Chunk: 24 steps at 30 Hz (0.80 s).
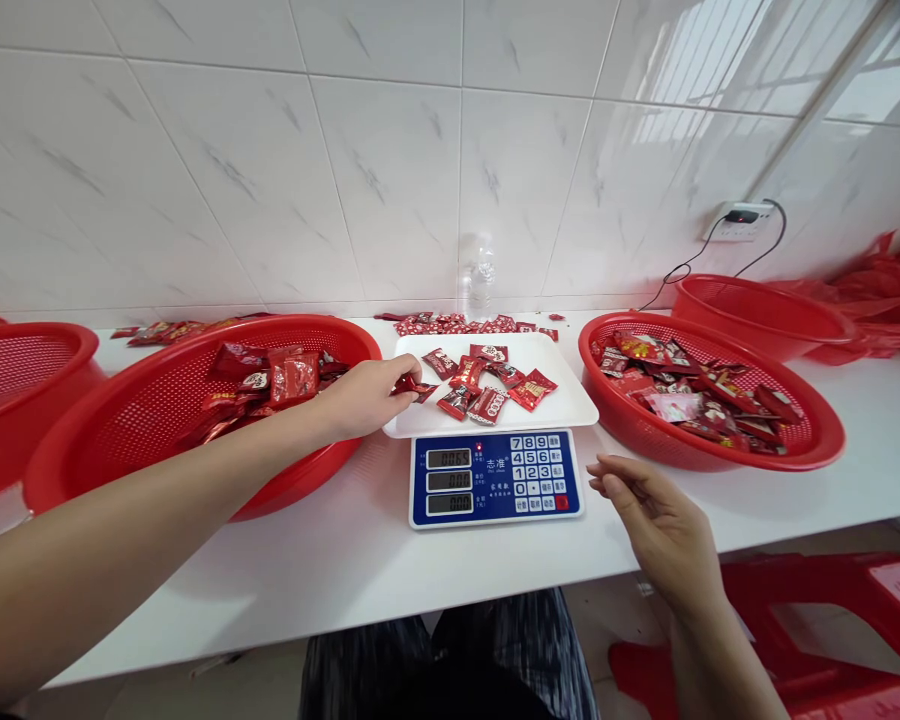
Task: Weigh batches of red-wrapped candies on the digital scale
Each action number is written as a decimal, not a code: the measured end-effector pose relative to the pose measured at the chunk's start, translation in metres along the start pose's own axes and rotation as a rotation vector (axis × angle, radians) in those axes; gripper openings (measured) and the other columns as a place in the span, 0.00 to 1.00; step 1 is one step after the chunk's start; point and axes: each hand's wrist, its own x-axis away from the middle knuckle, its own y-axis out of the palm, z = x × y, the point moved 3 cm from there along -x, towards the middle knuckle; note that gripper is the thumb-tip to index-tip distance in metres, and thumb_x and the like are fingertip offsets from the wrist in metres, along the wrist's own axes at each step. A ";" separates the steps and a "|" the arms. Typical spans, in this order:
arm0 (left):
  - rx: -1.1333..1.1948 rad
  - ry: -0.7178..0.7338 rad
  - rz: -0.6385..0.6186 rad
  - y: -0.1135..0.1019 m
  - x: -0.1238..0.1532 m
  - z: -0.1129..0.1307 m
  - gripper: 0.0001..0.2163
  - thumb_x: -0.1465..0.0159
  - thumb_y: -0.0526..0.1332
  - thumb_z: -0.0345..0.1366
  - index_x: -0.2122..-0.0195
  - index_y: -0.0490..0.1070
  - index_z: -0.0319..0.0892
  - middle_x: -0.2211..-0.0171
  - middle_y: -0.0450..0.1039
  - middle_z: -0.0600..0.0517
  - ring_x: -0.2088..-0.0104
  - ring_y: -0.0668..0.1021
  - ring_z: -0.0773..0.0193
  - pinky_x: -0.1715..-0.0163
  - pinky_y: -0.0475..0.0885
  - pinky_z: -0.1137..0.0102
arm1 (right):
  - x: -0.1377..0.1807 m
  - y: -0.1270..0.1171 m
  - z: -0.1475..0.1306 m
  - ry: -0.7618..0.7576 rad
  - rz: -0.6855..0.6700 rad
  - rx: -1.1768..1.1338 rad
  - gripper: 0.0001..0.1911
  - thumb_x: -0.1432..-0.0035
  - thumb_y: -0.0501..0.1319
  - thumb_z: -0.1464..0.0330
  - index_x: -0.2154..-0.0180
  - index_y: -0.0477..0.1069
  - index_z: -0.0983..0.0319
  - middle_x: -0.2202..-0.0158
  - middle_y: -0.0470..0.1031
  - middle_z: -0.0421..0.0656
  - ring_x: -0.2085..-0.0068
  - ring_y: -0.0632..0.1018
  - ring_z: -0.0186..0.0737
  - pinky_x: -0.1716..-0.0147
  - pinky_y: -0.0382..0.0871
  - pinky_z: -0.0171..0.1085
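Observation:
A digital scale [495,477] with a blue keypad stands mid-table; its white pan [562,395] carries several red wrapped candies [487,385]. My left hand [367,395] reaches over the pan's left edge, fingers pinched on a red candy packet [414,387]. To its left is a red mesh basket [157,410] holding more red candies. My right hand [645,510] hovers just right of the scale's keypad with fingers loosely curled and apart, holding nothing. A second red basket [817,450] of candies sits to the right.
Another red basket [15,370] is at far left and one [757,310] at back right by red plastic bags [885,290]. A clear bottle [478,275] stands against the tiled wall, loose candies [457,323] behind the scale. A wall socket [742,218] has a cable. Red stools [832,610] stand below.

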 end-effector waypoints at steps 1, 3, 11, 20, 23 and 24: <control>0.009 -0.001 -0.011 -0.001 -0.001 -0.001 0.07 0.40 0.54 0.40 0.62 0.66 0.47 0.70 0.73 0.53 0.71 0.74 0.61 0.72 0.64 0.68 | 0.000 0.000 0.000 -0.001 0.000 0.003 0.14 0.41 0.60 0.60 0.54 0.72 0.55 0.58 0.78 0.44 0.58 0.78 0.43 0.54 0.72 0.47; 0.032 0.004 -0.006 -0.002 -0.002 -0.002 0.07 0.40 0.55 0.41 0.62 0.67 0.47 0.70 0.74 0.53 0.70 0.74 0.61 0.71 0.65 0.69 | 0.000 0.000 -0.001 -0.001 0.003 0.010 0.14 0.41 0.60 0.60 0.54 0.72 0.56 0.58 0.78 0.44 0.58 0.78 0.43 0.55 0.72 0.47; 0.079 -0.016 0.052 -0.004 -0.005 -0.006 0.09 0.42 0.57 0.45 0.65 0.67 0.46 0.72 0.73 0.54 0.71 0.74 0.61 0.71 0.65 0.69 | -0.002 0.001 0.000 -0.012 -0.005 0.018 0.16 0.42 0.60 0.60 0.53 0.72 0.58 0.58 0.78 0.47 0.59 0.79 0.44 0.55 0.73 0.47; 0.061 -0.003 0.089 -0.008 -0.003 -0.004 0.08 0.42 0.57 0.44 0.66 0.65 0.46 0.70 0.73 0.53 0.71 0.74 0.62 0.72 0.64 0.69 | -0.002 0.002 -0.004 -0.021 -0.001 0.036 0.15 0.42 0.60 0.60 0.54 0.73 0.58 0.58 0.79 0.46 0.59 0.79 0.43 0.56 0.74 0.46; 0.048 -0.024 0.124 -0.013 0.000 -0.008 0.08 0.42 0.57 0.44 0.66 0.65 0.46 0.70 0.73 0.54 0.71 0.73 0.62 0.72 0.64 0.68 | -0.002 0.001 -0.004 -0.018 -0.001 0.040 0.15 0.42 0.60 0.60 0.55 0.73 0.58 0.58 0.79 0.46 0.59 0.79 0.43 0.56 0.74 0.45; 0.045 -0.026 0.140 -0.015 0.001 -0.010 0.08 0.42 0.57 0.44 0.66 0.64 0.46 0.69 0.73 0.54 0.71 0.73 0.62 0.71 0.64 0.68 | -0.002 0.002 -0.004 -0.021 -0.002 0.039 0.15 0.42 0.60 0.60 0.55 0.73 0.58 0.58 0.79 0.46 0.59 0.79 0.43 0.56 0.74 0.46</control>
